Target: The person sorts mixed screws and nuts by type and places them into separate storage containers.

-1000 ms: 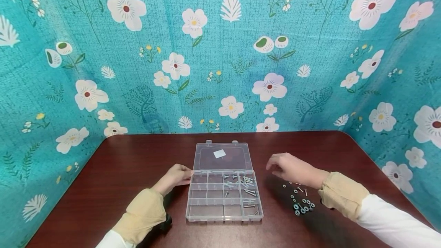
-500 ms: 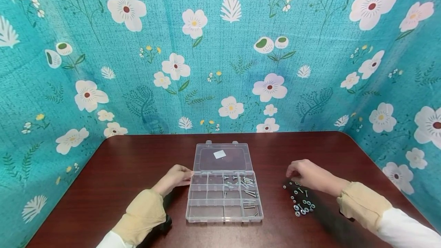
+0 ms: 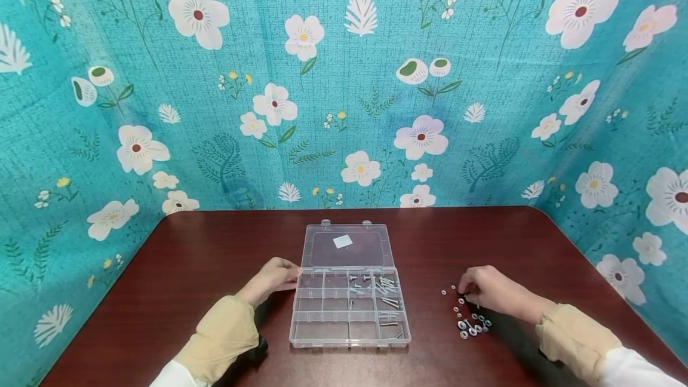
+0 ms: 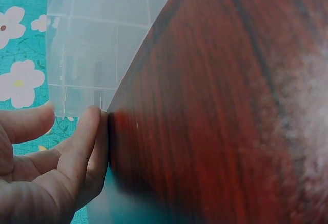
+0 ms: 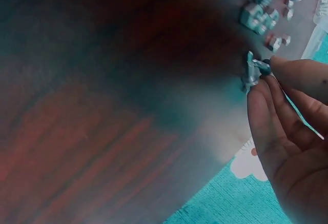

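Observation:
A clear plastic compartment box (image 3: 322, 340) stands with its lid laid back, screws in its right-hand compartments. My left hand (image 3: 273, 276) rests against its back left corner; in the left wrist view the fingertips (image 4: 93, 112) touch the side wall and the thumb is at the rim. To the right of the box, my right hand (image 3: 491, 291) is low over loose hardware. In the right wrist view its thumb and fingers pinch a small metal screw (image 5: 251, 75). The palm side is hidden in the head view.
Several washers and nuts (image 3: 473, 331) lie scattered on the dark wooden table (image 3: 215, 243) just in front of my right hand. A small white label (image 3: 342, 241) shows on the lid. Flowered teal cloth (image 3: 333, 76) hangs behind and beside the table.
My right hand has moved right and down from beside the box to the loose hardware, where its fingertips now meet a screw. My left hand and the box have stayed in place.

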The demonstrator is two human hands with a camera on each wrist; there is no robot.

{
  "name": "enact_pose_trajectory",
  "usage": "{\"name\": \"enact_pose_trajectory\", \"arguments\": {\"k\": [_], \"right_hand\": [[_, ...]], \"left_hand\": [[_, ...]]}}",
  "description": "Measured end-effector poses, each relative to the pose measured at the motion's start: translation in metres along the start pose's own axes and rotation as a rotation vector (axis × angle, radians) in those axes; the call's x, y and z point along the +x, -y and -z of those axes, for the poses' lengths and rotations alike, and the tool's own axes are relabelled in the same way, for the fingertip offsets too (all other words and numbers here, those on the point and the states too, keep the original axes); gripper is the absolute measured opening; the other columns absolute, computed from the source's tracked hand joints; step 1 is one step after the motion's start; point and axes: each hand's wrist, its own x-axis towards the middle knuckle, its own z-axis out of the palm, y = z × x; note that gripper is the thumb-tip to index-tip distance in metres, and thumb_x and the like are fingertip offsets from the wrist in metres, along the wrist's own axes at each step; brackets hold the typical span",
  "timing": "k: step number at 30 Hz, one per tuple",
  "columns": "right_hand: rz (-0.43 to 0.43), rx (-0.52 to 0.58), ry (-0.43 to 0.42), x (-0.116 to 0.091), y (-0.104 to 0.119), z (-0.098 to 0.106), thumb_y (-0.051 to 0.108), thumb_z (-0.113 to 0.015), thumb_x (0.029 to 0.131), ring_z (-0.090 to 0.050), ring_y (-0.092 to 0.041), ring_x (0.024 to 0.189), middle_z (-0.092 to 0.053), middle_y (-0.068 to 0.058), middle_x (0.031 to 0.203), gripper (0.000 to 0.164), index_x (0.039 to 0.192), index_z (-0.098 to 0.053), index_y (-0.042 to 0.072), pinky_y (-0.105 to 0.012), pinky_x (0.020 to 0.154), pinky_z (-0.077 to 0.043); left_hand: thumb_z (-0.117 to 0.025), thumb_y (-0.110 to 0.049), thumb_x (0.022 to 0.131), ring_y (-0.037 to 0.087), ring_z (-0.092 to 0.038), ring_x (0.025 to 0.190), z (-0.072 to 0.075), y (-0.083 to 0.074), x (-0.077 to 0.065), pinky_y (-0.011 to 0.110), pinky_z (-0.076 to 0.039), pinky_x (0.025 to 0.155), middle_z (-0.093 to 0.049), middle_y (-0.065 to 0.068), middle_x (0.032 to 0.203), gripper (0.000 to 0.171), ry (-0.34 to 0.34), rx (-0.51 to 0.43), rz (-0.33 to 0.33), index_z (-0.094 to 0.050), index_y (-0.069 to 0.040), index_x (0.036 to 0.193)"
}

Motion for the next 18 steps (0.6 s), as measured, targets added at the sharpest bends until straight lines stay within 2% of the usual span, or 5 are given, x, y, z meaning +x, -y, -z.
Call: {"name": "enact_pose_trajectory", "arguments": {"k": [5,10,18], "right_hand": [[0.002,-0.010,-0.009,0.001,-0.002,-0.005,-0.004,-0.071,0.070,-0.046,-0.004,0.064,-0.054,0.008,0.073,0.018,0.073,-0.064,0.013,-0.021,0.050,-0.044],[0.046,-0.034,-0.039,0.004,0.000,-0.005,-0.008,-0.069,0.068,-0.043,-0.003,0.060,-0.051,0.005,0.069,0.021,0.069,-0.063,0.012,-0.019,0.048,-0.041],[0.109,-0.049,-0.118,0.021,0.023,-0.001,-0.009,-0.065,0.066,-0.047,-0.003,0.062,-0.053,0.006,0.070,0.020,0.068,-0.064,0.011,-0.017,0.049,-0.044]], "left_hand": [[-0.051,-0.001,0.090,0.036,-0.056,0.099,0.000,-0.001,0.000,0.038,-0.054,0.079,-0.058,0.027,0.102,0.026,0.002,0.006,0.005,-0.054,0.021,0.104],[-0.051,-0.001,0.090,0.037,-0.056,0.101,0.000,0.000,0.000,0.038,-0.054,0.079,-0.058,0.027,0.102,0.026,0.008,0.000,0.004,-0.054,0.021,0.105],[-0.051,-0.001,0.090,0.032,-0.058,0.096,0.000,0.000,0.001,0.037,-0.054,0.078,-0.060,0.024,0.099,0.024,-0.017,0.009,0.017,-0.055,0.019,0.104]]}}
